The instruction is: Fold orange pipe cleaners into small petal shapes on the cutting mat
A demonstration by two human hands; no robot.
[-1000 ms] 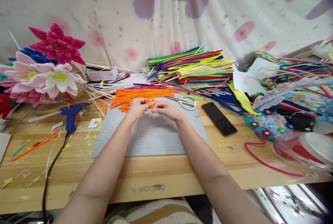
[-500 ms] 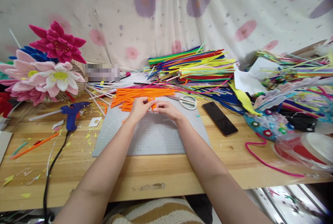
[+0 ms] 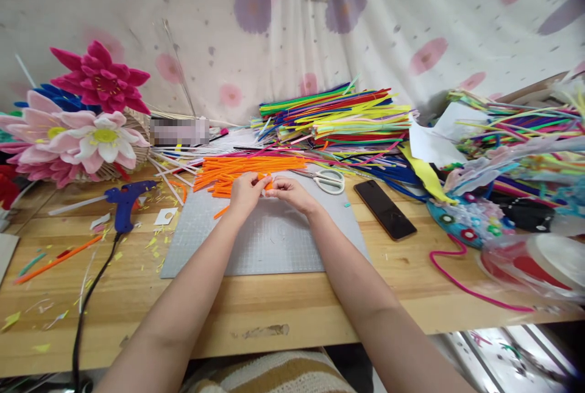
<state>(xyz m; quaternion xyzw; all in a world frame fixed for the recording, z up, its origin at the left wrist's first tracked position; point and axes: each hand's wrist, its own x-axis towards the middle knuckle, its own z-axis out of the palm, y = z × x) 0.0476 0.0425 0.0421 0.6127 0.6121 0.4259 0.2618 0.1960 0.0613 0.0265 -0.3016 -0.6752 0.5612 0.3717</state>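
My left hand and my right hand meet above the far part of a grey cutting mat. Both are closed, pinching a small bent piece of orange pipe cleaner between the fingertips; its full shape is hidden by the fingers. Just behind my hands lies a pile of orange pipe cleaners, some of them reaching onto the mat. To the right of my right hand, scissors with pale handles rest at the mat's back edge.
A black phone lies right of the mat. On the left are a blue glue gun with its cord, yellow scraps, and fuzzy flowers. Bundles of coloured pipe cleaners are stacked behind. A clear plastic container stands far right.
My hands stay together on the orange piece, with the fingers shifted slightly around it. The whole view has tilted a little; the objects on the table are otherwise the same.
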